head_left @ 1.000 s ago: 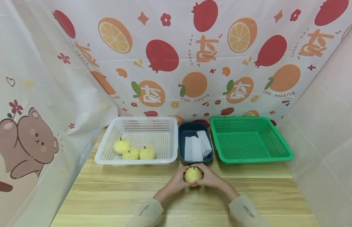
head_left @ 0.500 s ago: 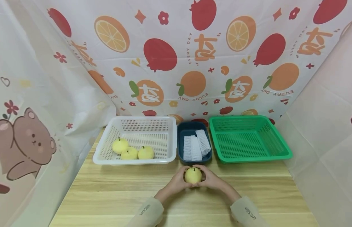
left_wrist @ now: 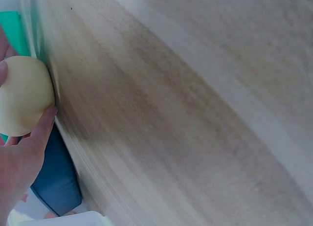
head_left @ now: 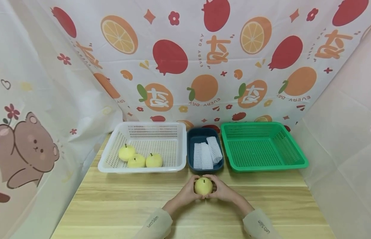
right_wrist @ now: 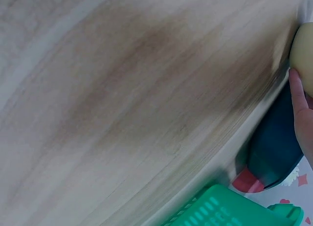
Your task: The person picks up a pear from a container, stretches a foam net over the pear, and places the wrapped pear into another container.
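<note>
In the head view, a round yellow pear (head_left: pixel 203 186) with a short dark stem is held between both hands in front of the dark blue tray. My left hand (head_left: pixel 187 192) grips its left side, and my right hand (head_left: pixel 220 189) grips its right. Fingers curve round the far side while the thumbs meet at the near side. The left wrist view shows the pear (left_wrist: pixel 24 96) at its left edge, with fingers (left_wrist: pixel 43 125) on its surface. Only part of the pear (right_wrist: pixel 303 55) and a finger (right_wrist: pixel 297 89) show in the right wrist view.
A white basket (head_left: pixel 143 170) at the left holds three more pears (head_left: pixel 136 161). The blue tray (head_left: pixel 191 152) contains white foam net sleeves (head_left: pixel 207 156). To its right is a green basket (head_left: pixel 266 167). All stand on a wooden table (head_left: pixel 128 205) before a fruit-print cloth (head_left: pixel 185 59).
The pear has shifted very slightly toward the person, still between both hands. The thumbs have moved a little at its near side. Baskets and tray are unchanged.
</note>
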Tool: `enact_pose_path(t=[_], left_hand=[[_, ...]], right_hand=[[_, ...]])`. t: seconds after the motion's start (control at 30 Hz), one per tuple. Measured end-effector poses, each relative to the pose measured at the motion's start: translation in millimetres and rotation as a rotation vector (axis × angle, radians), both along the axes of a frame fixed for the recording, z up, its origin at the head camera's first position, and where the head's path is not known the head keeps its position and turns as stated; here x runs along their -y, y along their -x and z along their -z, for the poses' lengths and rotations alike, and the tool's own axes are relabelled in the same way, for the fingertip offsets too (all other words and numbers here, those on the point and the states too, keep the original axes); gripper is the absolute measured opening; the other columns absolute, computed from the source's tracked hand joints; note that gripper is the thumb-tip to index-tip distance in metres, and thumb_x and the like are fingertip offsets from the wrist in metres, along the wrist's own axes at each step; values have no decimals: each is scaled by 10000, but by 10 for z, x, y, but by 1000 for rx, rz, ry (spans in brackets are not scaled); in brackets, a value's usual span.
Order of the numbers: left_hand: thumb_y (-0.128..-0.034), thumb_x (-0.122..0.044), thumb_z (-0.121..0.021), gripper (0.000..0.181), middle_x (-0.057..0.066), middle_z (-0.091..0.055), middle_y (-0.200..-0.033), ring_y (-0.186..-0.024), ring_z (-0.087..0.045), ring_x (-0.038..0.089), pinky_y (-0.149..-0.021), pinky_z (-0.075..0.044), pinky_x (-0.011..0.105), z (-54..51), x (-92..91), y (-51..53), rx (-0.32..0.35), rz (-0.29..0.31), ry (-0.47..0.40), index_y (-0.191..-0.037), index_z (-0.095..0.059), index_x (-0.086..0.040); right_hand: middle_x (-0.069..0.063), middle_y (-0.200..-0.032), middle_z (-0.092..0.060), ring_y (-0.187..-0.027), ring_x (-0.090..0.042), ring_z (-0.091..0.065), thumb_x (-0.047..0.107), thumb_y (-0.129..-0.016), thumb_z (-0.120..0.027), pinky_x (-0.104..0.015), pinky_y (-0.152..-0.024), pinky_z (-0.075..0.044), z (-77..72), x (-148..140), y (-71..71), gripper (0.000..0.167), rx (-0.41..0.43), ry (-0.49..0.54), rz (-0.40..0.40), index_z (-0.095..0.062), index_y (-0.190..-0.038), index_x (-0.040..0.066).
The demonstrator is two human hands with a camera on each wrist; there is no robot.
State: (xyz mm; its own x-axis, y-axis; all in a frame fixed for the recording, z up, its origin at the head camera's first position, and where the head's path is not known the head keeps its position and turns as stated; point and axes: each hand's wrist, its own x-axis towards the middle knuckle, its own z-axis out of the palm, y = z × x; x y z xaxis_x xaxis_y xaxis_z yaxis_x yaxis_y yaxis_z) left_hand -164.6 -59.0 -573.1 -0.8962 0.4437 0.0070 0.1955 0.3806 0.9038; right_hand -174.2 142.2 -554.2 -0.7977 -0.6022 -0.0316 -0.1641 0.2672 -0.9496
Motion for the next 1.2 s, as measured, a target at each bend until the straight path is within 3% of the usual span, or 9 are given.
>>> enact_pose_path(t=[0.17, 0.47, 0.57, 0.63, 0.73, 0.9, 0.97, 1.1, 1.2], left_hand=[[-689, -65, -795, 685, 177, -478, -1205, -1083, -493, 307, -901, -416, 428, -7, -12, -24, -5, 28, -19, -1226, -375, 7], [-687, -53, -791, 687, 160, -460, -1236, -1097, -481, 285, -919, -396, 412, -17, 3, -71, -3, 94, -44, -1237, -378, -16], [-734, -18, -722, 630, 217, -411, -1268, -1127, -457, 340, -903, -415, 418, -17, 33, -64, 32, 148, -98, -1245, -355, 14], [-776, 5, -650, 563, 274, -382, -1274, -1140, -435, 403, -895, -425, 438, -9, 56, -36, 86, 140, -151, -1241, -338, 60], [-835, 41, -512, 411, 344, -391, -1229, -1072, -454, 474, -822, -472, 452, -11, 74, 40, 171, 11, -217, -1200, -345, 128], [-881, 12, -431, 334, 342, -492, -1081, -845, -519, 412, -709, -489, 440, -56, 38, 212, 229, -360, -278, -1156, -389, 196], [-876, -37, -451, 397, 340, -490, -1109, -923, -522, 396, -791, -466, 449, -60, 19, 282, 234, -466, -285, -1181, -390, 209], [-919, -221, -493, 526, 270, -503, -1183, -1093, -479, 334, -933, -394, 403, 57, -10, 405, 228, -566, -320, -1280, -388, 148], [-931, -360, -508, 619, 185, -484, -1275, -1190, -423, 249, -984, -345, 340, 357, -41, 587, 208, -576, -395, -1366, -353, 52]], right_hand=[[-189, -1325, -356, -1175, -362, -400, 69, -739, -763, -363, -894, -440, 196, -57, -1, 774, -9, -26, 9, -322, -1375, 51], [-180, -1385, -289, -1221, -352, -350, 150, -744, -774, -372, -932, -407, 208, -103, -96, 853, 55, -47, 4, -255, -1415, 60], [-185, -1388, -288, -1218, -348, -356, 152, -742, -776, -368, -934, -406, 218, -105, -116, 863, 56, -63, 14, -247, -1416, 46], [-183, -1384, -296, -1214, -338, -366, 165, -741, -777, -355, -932, -408, 223, -103, -120, 864, 62, -67, 22, -251, -1415, 46], [-176, -1375, -309, -1208, -326, -380, 173, -735, -783, -336, -925, -414, 234, -100, -113, 873, 69, -71, 29, -252, -1416, 49], [-163, -1379, -312, -1216, -320, -373, 184, -727, -790, -331, -929, -408, 248, -104, -100, 890, 69, -78, 37, -249, -1420, 51], [-158, -1384, -309, -1221, -317, -367, 186, -728, -789, -329, -933, -404, 248, -107, -100, 891, 64, -81, 34, -246, -1421, 50], [-154, -1392, -302, -1229, -318, -357, 182, -737, -782, -331, -939, -398, 245, -110, -101, 887, 60, -77, 26, -238, -1426, 52], [-147, -1393, -301, -1232, -314, -353, 182, -740, -780, -333, -940, -398, 251, -112, -97, 876, 63, -81, 33, -246, -1425, 65]])
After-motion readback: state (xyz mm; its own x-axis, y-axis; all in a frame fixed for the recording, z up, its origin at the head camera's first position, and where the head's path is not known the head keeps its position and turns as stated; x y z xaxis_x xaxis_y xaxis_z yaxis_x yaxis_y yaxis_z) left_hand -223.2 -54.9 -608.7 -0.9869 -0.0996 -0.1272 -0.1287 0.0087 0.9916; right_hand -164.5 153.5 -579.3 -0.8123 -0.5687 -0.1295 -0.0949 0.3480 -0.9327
